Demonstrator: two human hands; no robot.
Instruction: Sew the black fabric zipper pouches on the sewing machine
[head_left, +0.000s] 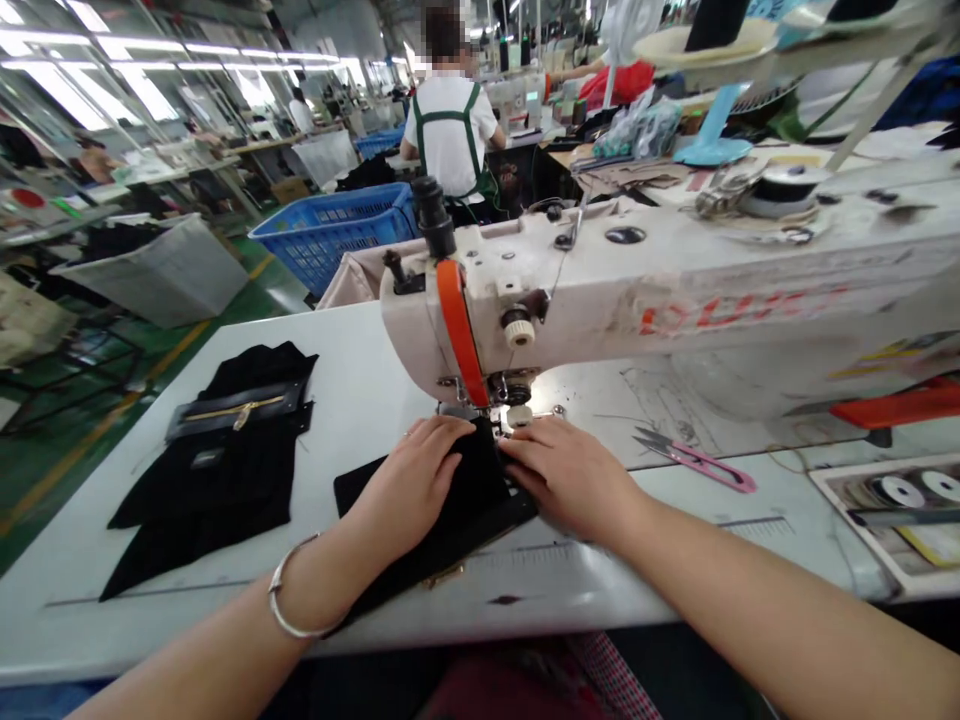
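Observation:
A black fabric piece (480, 470) lies under the head of a white sewing machine (480, 320), with a zipper (446, 576) along its near edge. My left hand (412, 475) rests on the fabric, fingers stretched toward the needle area and thumb apart. On the other side, my right hand (574, 475) lies with its fingers extended onto the fabric's right edge, close to the presser foot. Both hands press from above. The needle tip and the underside of the fabric are hidden.
Black pieces with a zipper (240, 410) lie at the left of the table (360, 370). Pink-handled thread snips (705, 460) and a bobbin tray (900, 510) are on the right. A blue basket (337, 225) stands behind the machine; a person (454, 130) sits beyond.

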